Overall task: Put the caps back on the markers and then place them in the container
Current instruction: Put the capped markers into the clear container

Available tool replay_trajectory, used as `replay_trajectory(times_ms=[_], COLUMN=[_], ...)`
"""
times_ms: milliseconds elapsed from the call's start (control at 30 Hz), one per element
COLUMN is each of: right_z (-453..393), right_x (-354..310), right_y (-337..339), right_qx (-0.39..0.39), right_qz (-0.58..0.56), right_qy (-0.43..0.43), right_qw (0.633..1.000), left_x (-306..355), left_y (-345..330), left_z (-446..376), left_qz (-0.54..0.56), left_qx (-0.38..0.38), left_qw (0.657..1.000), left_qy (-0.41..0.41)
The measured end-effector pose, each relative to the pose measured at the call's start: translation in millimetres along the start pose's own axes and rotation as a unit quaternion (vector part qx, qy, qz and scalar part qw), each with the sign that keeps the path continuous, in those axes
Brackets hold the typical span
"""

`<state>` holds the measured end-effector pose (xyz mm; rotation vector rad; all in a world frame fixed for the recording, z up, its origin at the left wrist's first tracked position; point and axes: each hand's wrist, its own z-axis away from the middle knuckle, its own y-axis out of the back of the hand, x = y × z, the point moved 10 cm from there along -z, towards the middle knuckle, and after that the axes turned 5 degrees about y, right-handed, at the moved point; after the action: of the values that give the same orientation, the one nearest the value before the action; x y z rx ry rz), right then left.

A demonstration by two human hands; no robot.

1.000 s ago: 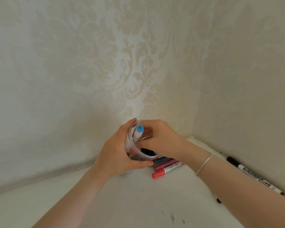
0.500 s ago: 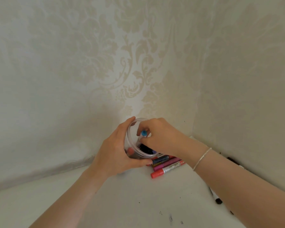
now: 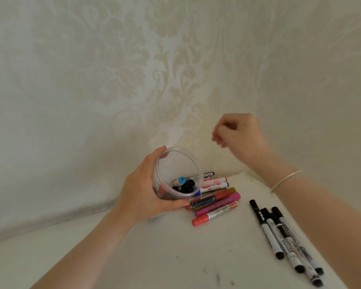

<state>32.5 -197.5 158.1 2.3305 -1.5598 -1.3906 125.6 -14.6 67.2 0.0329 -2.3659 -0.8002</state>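
My left hand grips a clear round container, tilted with its mouth toward me. Inside lie a blue-capped marker and several black-capped ones. My right hand hangs in the air up and to the right of the container, fingers loosely curled, holding nothing. A pile of coloured markers lies on the white table just behind and right of the container. Several thin black-capped white markers lie further right, partly hidden by my right forearm.
The white table sits in a corner; patterned walls close in behind and to the right. Small dark marks dot the table near the front. A bracelet circles my right wrist.
My right hand let the blue-capped marker drop into the container and drew up and away to the right, now holding nothing. The left hand still holds the container.
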Motion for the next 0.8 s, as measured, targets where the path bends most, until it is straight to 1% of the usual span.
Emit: replay_trajectory(times_ms=[33,67,100,133,200,233,267,367,400,500,600,633,733,800], right_z=[-3.4,-2.6,6.0,21.3,61.2,77.0,88.9,109.8,114.8,126.8,145.0,151.6,164.0,158.7], right_x=[24.8,53.6,86.1,116.5,157.6,165.7,167.0,164.3,161.5,164.9,176.3,175.9,171.2,167.0], right_y=[6.5,7.2,7.7,10.3,21.5,28.4,35.1,54.0,58.7,67.2,60.1,54.3,31.9,19.5], right_qx=[-0.009,-0.055,-0.123,-0.192,-0.304,-0.337,-0.360,-0.388,-0.395,-0.395,-0.390,-0.395,-0.418,-0.401], right_qz=[0.030,0.095,0.172,0.243,0.338,0.372,0.403,0.461,0.466,0.442,0.351,0.332,0.343,0.379], right_qy=[-0.047,-0.102,-0.165,-0.227,-0.324,-0.343,-0.346,-0.343,-0.345,-0.366,-0.418,-0.425,-0.403,-0.365], right_qw=[0.998,0.989,0.963,0.923,0.830,0.794,0.767,0.720,0.712,0.717,0.742,0.744,0.738,0.750], left_x=[-0.1,-0.3,-0.2,-0.1,2.9,5.4,8.2,17.6,20.8,32.9,48.2,54.2,68.8,74.3], left_y=[0.1,0.4,0.4,0.3,-0.2,-1.0,-2.4,-7.9,-9.5,-11.2,-9.1,-9.1,-9.4,-9.0], left_z=[0.2,0.3,0.0,-0.4,-1.1,-1.2,-1.0,0.3,0.9,5.6,9.4,9.8,6.9,5.2], left_qz=[-0.003,-0.006,-0.010,-0.013,-0.022,-0.031,-0.040,-0.068,-0.078,-0.078,-0.037,-0.031,-0.029,-0.031], left_qx=[0.001,0.003,0.006,0.008,0.014,0.015,0.013,0.006,0.006,0.018,0.042,0.045,0.045,0.044], left_qw=[1.000,1.000,1.000,1.000,1.000,0.999,0.999,0.997,0.996,0.993,0.993,0.992,0.991,0.991], left_qy=[-0.001,-0.001,0.000,0.001,-0.003,-0.007,-0.013,-0.039,-0.050,-0.083,-0.101,-0.110,-0.125,-0.126])
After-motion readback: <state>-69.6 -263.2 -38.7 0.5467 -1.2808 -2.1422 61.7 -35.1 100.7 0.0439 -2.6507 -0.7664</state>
